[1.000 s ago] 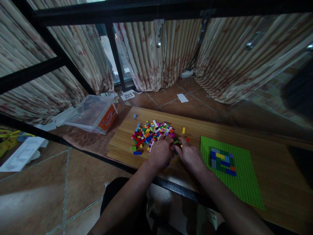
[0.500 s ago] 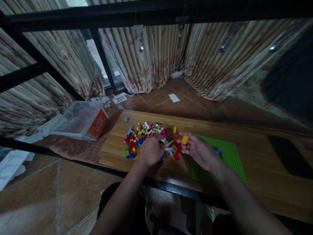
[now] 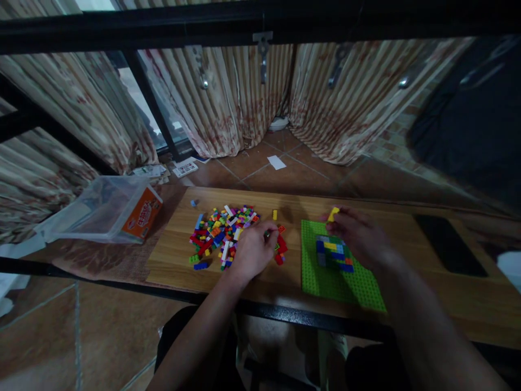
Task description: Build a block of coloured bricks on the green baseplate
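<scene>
My right hand (image 3: 360, 233) pinches a yellow toy brick (image 3: 333, 214) above the far part of the green baseplate (image 3: 312, 282). Beneath that hand, a low patch of joined blue, grey, yellow and orange bricks (image 3: 334, 257) sits on the baseplate, partly covered by the fingers. My left hand (image 3: 255, 248) is over the right side of the loose brick pile (image 3: 215, 231), fingers curled together. What those fingers hold, if anything, I cannot make out. Several red bricks (image 3: 281, 247) lie just right of the left hand, and a single yellow brick (image 3: 274, 215) lies beyond it.
A wooden board (image 3: 175, 260) bears the bricks and baseplate. On its right lies a dark flat phone-like slab (image 3: 450, 244). A clear plastic box (image 3: 103, 217) with an orange label stands at the left. Curtains (image 3: 228, 108) hang behind, and a white paper (image 3: 277, 162) lies on the floor.
My right hand has come up out of the pile with a yellow brick and moved right, over the baseplate. My left hand stays by the pile. The view has turned rightward.
</scene>
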### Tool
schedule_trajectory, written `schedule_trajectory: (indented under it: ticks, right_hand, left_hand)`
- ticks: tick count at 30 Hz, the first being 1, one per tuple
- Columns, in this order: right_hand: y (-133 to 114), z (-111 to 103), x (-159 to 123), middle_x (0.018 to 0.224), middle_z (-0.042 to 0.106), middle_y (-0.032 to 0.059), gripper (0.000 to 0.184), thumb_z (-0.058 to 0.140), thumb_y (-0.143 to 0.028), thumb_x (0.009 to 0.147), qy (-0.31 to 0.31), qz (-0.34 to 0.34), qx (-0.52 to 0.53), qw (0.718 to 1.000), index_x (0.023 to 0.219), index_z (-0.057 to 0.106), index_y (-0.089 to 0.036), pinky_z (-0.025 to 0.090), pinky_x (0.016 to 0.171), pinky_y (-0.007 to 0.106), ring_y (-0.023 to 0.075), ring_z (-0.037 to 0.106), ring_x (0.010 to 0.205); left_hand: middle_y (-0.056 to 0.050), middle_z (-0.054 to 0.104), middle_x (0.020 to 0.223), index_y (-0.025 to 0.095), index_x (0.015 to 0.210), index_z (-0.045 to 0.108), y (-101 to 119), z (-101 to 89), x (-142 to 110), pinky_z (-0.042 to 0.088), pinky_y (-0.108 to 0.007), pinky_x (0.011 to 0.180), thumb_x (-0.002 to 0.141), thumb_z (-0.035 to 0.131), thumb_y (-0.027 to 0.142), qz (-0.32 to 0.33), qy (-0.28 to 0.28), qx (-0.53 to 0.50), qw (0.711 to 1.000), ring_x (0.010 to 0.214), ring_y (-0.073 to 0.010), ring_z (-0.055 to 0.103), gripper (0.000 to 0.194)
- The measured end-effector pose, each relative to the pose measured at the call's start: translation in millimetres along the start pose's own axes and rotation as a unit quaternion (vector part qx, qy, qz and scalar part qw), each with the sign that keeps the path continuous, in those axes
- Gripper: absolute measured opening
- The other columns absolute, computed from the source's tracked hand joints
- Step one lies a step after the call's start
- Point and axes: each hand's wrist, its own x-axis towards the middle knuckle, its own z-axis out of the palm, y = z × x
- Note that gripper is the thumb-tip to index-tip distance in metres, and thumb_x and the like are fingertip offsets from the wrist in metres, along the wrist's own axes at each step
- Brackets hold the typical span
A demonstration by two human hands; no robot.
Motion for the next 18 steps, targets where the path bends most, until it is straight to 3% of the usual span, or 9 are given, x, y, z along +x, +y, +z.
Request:
schedule_trajectory:
  ticks: [4, 9, 14, 18]
  right_hand:
    - [-4, -34, 7, 0.079, 0.068, 0.0019, 0.025, 0.070, -0.035, 0.065, 0.060, 0.002, -0.049, 0.997, 0.082, 0.059, -0.021, 0.046, 0.060, 0.026, 0.0111, 0.055, 0.062]
    - [2, -53, 6, 0.077, 0.068, 0.0022, 0.029, 0.068, -0.039, 0.067, 0.049, -0.010, -0.186, 0.981, 0.089, 0.062, -0.020, 0.048, 0.061, 0.028, 0.0138, 0.058, 0.062]
    - [11, -58, 6, 0.084, 0.071, 0.0064, 0.028, 0.059, -0.036, 0.075, 0.031, -0.040, -0.399, 0.916, 0.096, 0.066, -0.019, 0.049, 0.065, 0.033, 0.0194, 0.065, 0.069]
    - [19, -62, 8, 0.084, 0.073, 0.0070, 0.024, 0.056, -0.033, 0.077, 0.020, -0.067, -0.497, 0.865, 0.094, 0.069, -0.020, 0.049, 0.068, 0.034, 0.0218, 0.067, 0.072]
  left_hand:
    - [-0.001, 0.068, 0.081, 0.019, 0.087, 0.065, 5, 11.7, -2, 0.045, -0.023, 0.066, 0.088, 0.053, 0.019, 0.033, -0.039, -0.010, 0.999, 0.071, -0.0127, 0.062, 0.013]
    - [-0.001, 0.066, 0.079, 0.018, 0.085, 0.065, 13, 27.8, -6, 0.043, -0.023, 0.063, 0.088, 0.052, 0.018, 0.068, -0.085, 0.014, 0.994, 0.070, -0.0129, 0.061, 0.013]
    - [-0.001, 0.065, 0.079, 0.019, 0.085, 0.064, 20, 45.0, -11, 0.043, -0.022, 0.064, 0.088, 0.050, 0.019, 0.087, -0.137, 0.027, 0.986, 0.071, -0.0128, 0.059, 0.014]
    - [-0.002, 0.065, 0.085, 0.019, 0.085, 0.063, 26, 60.2, -20, 0.046, -0.024, 0.071, 0.090, 0.048, 0.021, 0.107, -0.185, 0.036, 0.976, 0.078, -0.0140, 0.061, 0.016]
